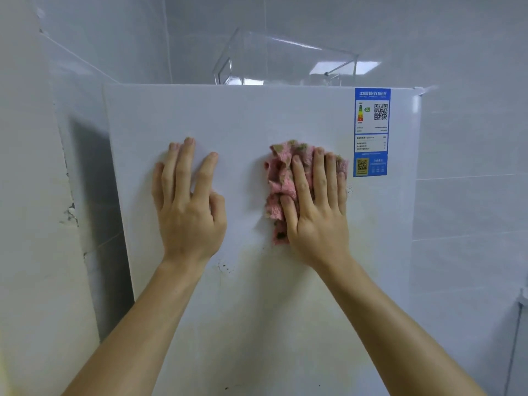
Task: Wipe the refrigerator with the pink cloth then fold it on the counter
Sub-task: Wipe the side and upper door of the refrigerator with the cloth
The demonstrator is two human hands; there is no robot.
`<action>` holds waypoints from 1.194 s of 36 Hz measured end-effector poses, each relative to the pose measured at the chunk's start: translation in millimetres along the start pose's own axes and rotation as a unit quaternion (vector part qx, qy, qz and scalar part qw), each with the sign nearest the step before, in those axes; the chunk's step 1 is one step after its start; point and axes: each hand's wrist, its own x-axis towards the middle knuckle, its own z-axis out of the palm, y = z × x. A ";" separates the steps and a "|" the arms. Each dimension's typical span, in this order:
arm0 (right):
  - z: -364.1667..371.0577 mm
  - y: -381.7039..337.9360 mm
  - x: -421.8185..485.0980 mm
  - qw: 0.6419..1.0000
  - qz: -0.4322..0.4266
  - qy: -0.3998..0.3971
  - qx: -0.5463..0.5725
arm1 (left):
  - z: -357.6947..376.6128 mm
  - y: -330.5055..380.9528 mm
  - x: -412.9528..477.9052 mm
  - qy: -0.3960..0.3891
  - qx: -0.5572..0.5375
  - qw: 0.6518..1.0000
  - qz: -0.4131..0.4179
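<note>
The pink cloth (281,181) lies bunched against the upper front of the refrigerator (257,115), just left of the blue energy label (371,132). It is crumpled, not spread, and carries dark greenish marks at its top and lower edges. The right hand (315,207) presses it flat to the door, fingers straight and splayed over the fabric, thumb laid along its left side; nothing is pinched or curled round. This reads as a wiping hold: palm pressure keeps the cloth on a vertical face where it would otherwise drop.

The left hand (188,201) rests bare on the door, well apart from the cloth, fingers extended and slightly spread, holding nothing. In my judgement it steadies the person or the door against the push of the wiping hand.

Yellowish staining and a few dark specks (224,268) show on the door below both hands, so the wiping appears unfinished. The folding step is not begun.

A clear plastic container (285,58) stands on top of the refrigerator; its contents, if any, cannot be made out. The part of the cloth under the palm is hidden. The counter is not in view. Label text is too small to read. Tiled wall (471,138) flanks the appliance.
</note>
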 end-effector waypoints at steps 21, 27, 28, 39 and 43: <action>-2.9 40.8 -12.6 1.000 0.020 0.005 0.005 | 10.7 13.0 2.4 0.021 0.016 1.000 -0.015; -1.5 48.8 17.2 1.000 0.021 0.020 -0.004 | 12.9 19.5 5.3 0.035 0.021 0.999 -0.026; -1.0 51.8 27.3 0.999 0.027 0.025 -0.003 | 13.5 19.7 5.3 0.036 0.022 0.999 -0.027; -2.8 62.8 47.0 0.995 0.087 0.021 0.031 | 17.1 16.7 2.3 0.052 0.021 0.998 -0.024; -3.8 70.4 1.0 0.996 0.090 0.011 0.018 | 19.6 17.1 2.2 0.055 0.028 0.998 -0.021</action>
